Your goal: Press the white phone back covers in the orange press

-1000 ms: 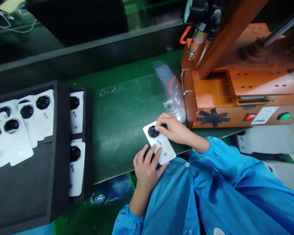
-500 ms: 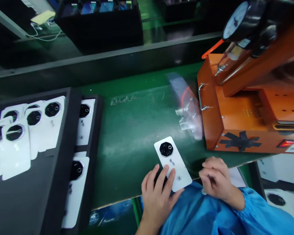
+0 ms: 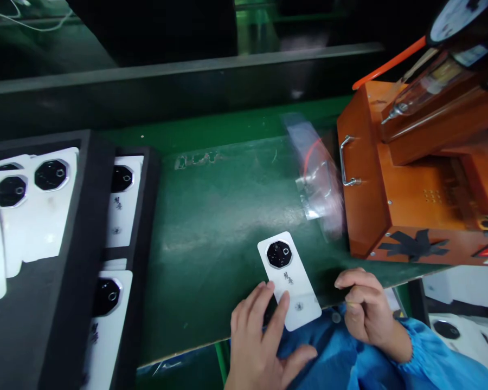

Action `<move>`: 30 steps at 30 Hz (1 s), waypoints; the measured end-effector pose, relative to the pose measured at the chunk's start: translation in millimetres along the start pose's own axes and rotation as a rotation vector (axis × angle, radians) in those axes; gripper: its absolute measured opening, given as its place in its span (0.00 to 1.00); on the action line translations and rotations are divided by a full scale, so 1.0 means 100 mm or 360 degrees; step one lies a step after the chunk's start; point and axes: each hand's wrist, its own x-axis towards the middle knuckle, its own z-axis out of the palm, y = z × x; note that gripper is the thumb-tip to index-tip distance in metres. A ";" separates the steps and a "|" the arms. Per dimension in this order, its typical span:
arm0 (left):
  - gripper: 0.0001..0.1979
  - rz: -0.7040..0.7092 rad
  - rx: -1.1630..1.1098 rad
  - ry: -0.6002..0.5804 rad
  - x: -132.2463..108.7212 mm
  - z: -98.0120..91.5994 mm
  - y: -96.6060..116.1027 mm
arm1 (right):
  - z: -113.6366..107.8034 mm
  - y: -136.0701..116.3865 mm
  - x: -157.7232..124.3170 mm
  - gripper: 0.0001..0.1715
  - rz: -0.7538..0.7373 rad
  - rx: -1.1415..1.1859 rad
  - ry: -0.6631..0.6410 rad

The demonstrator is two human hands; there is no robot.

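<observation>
Low in the middle of the frame, a white back cover (image 3: pixel 289 276) with a dark octagonal camera ring is seen lying flat at the near edge of the green mat (image 3: pixel 219 216), and its lower end is pressed by the outstretched, slightly spread fingers (image 3: pixel 282 306) of the left hand (image 3: pixel 260 346). The right hand (image 3: pixel 364 311) is held just right of the cover, off it, fingers curled together with the thumb on the forefinger; whether anything is pinched cannot be told. An orange machine (image 3: pixel 390 200) is seen at right behind a clear bag (image 3: pixel 319 179), and a black tray (image 3: pixel 65 303) of similar covers (image 3: pixel 49 206) at left.
</observation>
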 end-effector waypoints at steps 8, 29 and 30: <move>0.43 -0.0233 0.0403 -0.0015 0.32 0.08 -0.14 | 0.02 -0.02 0.00 0.14 0.0117 0.0086 -0.0147; 0.24 0.0102 0.0286 -0.0072 -0.15 0.08 0.15 | 0.07 -0.24 -0.18 0.08 0.0568 0.0449 -0.0251; 0.22 0.0145 0.0206 -0.0032 -0.14 0.07 0.17 | 0.08 -0.24 -0.18 0.08 0.0613 0.0505 -0.0242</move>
